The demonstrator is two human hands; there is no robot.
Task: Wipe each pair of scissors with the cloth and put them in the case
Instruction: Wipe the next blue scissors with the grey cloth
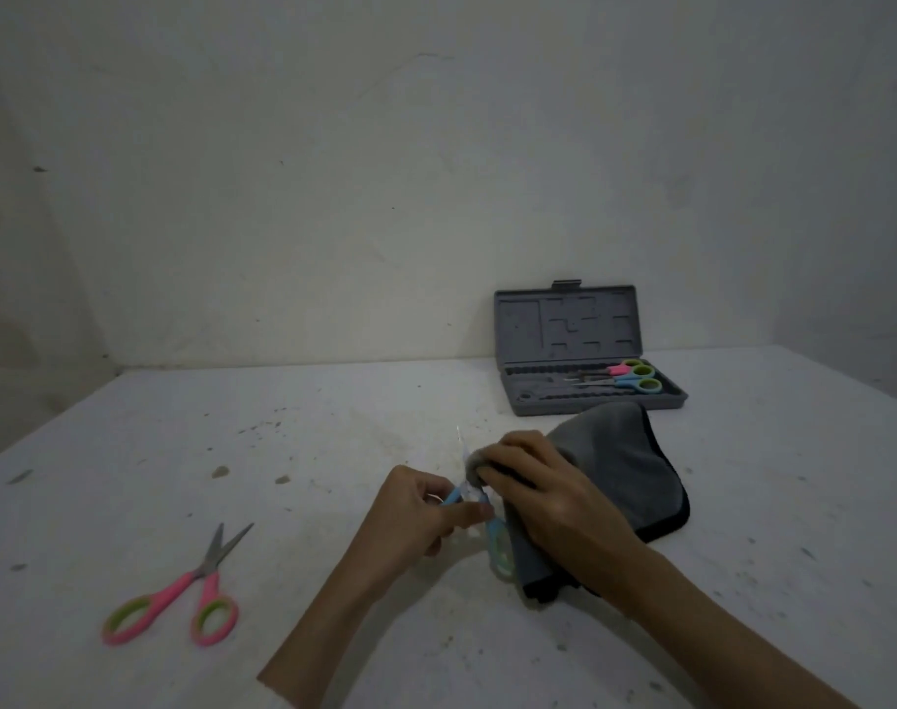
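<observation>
Left hand point(426, 509) pinches the blue scissors point(479, 509) just left of the cloth point(635, 452); right hand point(549, 483) pinches cloth over the blade. Best to wipe away from the edge, toward the tip.

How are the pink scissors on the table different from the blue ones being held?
The pink scissors lie alone on the table, untouched; the blue scissors are held in the left hand. The pink pair's blades are bare and spread open; the blue pair's blades are partly wrapped in the grey cloth, which the right hand presses on. Both have green-lined finger loops.
</observation>
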